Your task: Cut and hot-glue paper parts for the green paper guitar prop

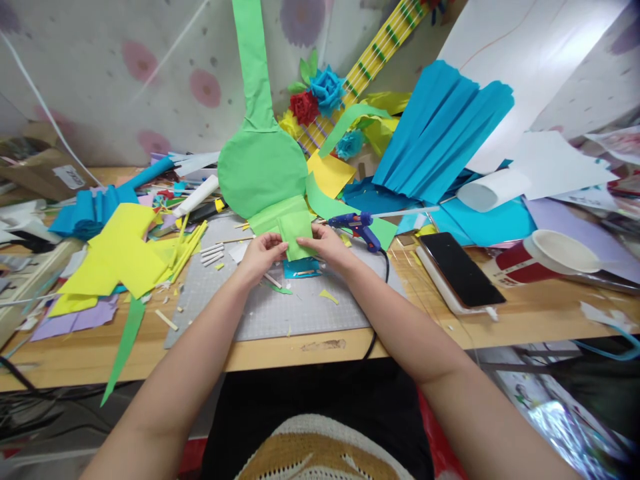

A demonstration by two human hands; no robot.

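A big green paper shape point(263, 163) with a long neck leans against the wall and reaches down to the grey cutting mat point(280, 310). My left hand point(261, 253) and my right hand point(327, 245) both pinch the folded green paper flap point(295, 237) at its lower end, one on each side. A small blue paper piece point(301, 268) lies on the mat just under the flap. A blue glue gun point(360, 227) rests right beside my right hand, its black cord running off the table's front edge.
Yellow paper point(120, 257) and paper sticks lie at left, pleated blue paper point(440, 130) and paper flowers point(317, 97) at the back. A black phone point(460, 270) and a red paper cup point(540, 257) sit at right. Scraps litter the wooden table point(525, 320).
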